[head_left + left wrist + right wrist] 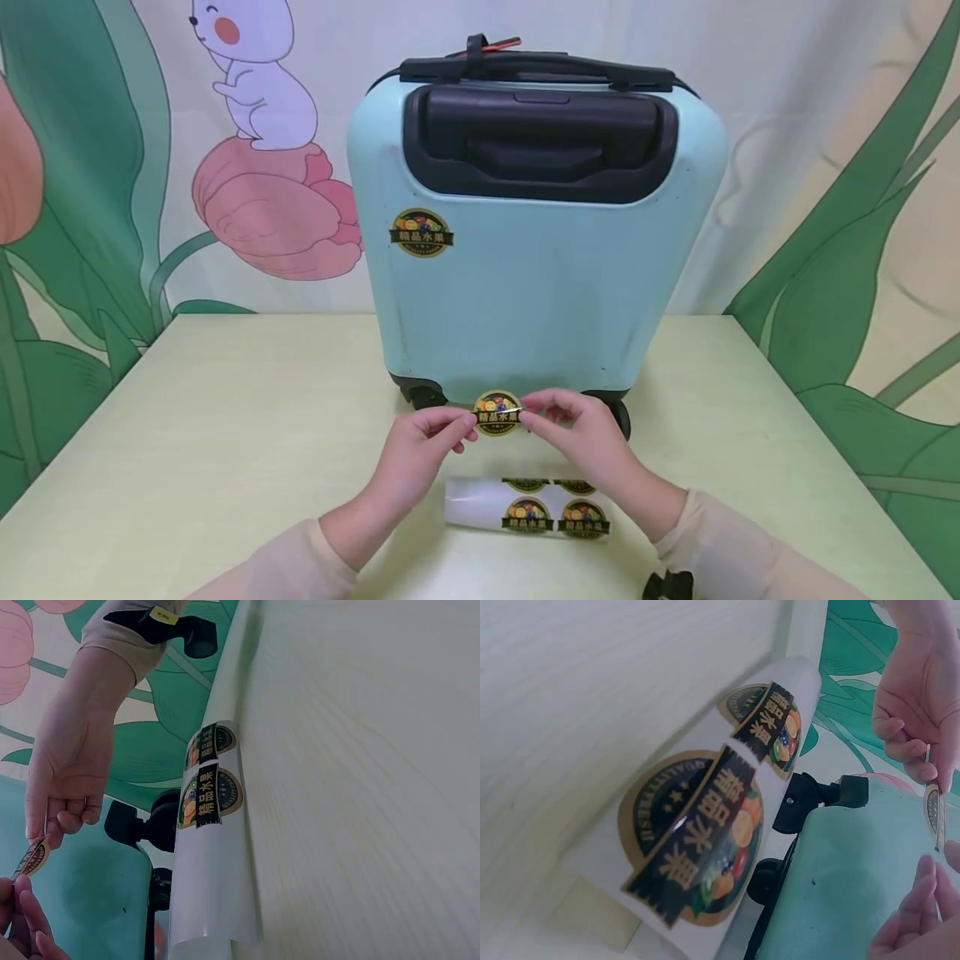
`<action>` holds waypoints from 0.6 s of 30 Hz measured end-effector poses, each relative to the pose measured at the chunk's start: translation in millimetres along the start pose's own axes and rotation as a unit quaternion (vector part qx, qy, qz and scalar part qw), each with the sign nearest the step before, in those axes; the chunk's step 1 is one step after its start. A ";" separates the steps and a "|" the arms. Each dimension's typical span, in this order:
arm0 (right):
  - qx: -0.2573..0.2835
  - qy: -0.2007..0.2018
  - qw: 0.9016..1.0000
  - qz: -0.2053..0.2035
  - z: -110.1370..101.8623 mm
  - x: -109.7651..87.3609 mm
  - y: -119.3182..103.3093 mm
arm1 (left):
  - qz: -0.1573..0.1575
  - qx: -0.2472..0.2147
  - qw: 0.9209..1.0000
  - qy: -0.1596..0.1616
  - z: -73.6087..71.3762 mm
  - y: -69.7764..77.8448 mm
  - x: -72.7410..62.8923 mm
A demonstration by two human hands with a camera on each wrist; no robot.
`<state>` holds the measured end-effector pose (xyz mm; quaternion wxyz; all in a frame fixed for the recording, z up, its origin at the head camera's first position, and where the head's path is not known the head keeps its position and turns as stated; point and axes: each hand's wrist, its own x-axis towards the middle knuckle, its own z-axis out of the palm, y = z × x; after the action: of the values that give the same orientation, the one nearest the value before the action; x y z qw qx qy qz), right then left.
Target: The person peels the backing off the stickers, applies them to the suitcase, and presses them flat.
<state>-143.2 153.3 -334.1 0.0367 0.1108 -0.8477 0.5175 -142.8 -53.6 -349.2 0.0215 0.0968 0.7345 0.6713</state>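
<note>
Both hands hold one round black-and-gold fruit sticker (498, 413) by its opposite ends, in front of the suitcase's lower edge. The left hand (417, 450) pinches its left end between thumb and finger; the right hand (585, 429) pinches its right end. Behind them a light blue suitcase (525, 283) stands upright on the table. A matching sticker (422, 233) is on the suitcase's upper left. Below the hands lies a curled white sheet (472, 504) bearing several of the same stickers, seen large in the right wrist view.
The pale wood-grain table (225, 433) spreads to both sides. A cloth backdrop (810, 125) with painted leaves and flowers hangs behind it. The suitcase has a black handle recess (540, 142) and black wheels (424, 392). A black wrist device (667, 585) shows near the right sleeve.
</note>
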 end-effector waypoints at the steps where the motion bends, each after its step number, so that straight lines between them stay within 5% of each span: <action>1: 0.009 -0.004 1.000 0.005 0.0 -0.2 -0.3 | 0.007 0.003 1.000 0.000 0.2 -0.1 0.2; 12: 0.000 0.030 0.999 -0.016 -2.7 -0.5 -1.3 | 0.069 0.064 0.996 -0.010 0.4 2.2 0.2; 18: 0.005 0.061 0.997 -0.036 -4.3 1.6 -1.1 | 0.120 0.120 0.985 -0.021 1.4 8.7 -1.1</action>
<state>-144.8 156.4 -330.8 0.1068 0.1096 -0.8366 0.5260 -140.5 -51.7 -340.9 -0.0552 0.2003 0.7924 0.5735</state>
